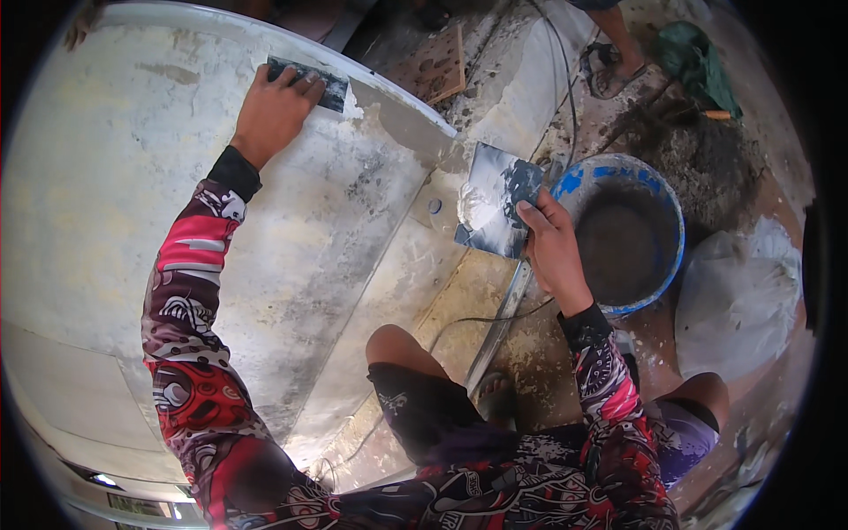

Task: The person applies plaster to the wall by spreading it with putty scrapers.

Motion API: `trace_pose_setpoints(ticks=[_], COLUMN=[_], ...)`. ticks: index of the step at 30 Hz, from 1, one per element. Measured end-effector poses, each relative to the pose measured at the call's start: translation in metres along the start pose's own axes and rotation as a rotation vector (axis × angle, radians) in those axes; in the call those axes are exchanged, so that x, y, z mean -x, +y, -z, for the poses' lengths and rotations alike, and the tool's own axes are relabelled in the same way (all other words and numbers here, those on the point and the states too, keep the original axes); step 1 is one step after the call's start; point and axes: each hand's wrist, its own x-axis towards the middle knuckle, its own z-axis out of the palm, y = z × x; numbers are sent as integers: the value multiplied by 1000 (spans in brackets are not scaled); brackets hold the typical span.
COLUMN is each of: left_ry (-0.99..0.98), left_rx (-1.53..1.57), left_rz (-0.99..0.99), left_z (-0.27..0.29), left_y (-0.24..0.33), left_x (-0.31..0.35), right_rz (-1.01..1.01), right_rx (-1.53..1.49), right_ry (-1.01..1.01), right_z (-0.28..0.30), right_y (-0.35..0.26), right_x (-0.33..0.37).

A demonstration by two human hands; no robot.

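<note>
The left hand [272,113] and the right hand [555,237] are well apart, each clamped on a flat tool. At the far left, the left hand presses a thin, dark rectangular spreader [329,88] against a broad plastered surface [291,230], fingers spread over its face. The spreader's long axis runs left to right, its right end slanting nearer; white smears mark its face and right end.

The right hand grips the right edge of a larger dark rectangular plate [521,184], thumb on the upper face. The plate lies near the middle of the scene, its long axis running far to near with the near end tipped slightly left. A thick, creamy smear of white paste [481,203] covers much of its left part.

The plastered surface is pale and mottled, with grey scuffs, straight seams and a smooth, darker grey patch [406,128] along its far edge.

Just right of the right hand stands a round bucket [609,170], its inner wall whitish with blue patches, its inside dark grey lower down. Right of it sits a crumpled, translucent plastic bag [742,300]. Farther off are a rumpled dark green cloth-like bundle [693,62] and another person's sandalled foot [618,75].
</note>
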Motion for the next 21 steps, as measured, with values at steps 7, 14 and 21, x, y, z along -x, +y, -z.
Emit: trace_pose_setpoints(ticks=[7,14,21], left_ry=[20,120,77], left_rx=[92,5,-59], left_rz=[-36,8,13], left_z=[8,0,-31], left_y=[5,-10,3], left_x=[24,-6,-10], right_rz=[59,30,64], right_rx=[-62,41,1], right_ry=[7,38,6], right_z=[-3,2,3], right_y=[-3,-5,0], right_x=[0,2,-2])
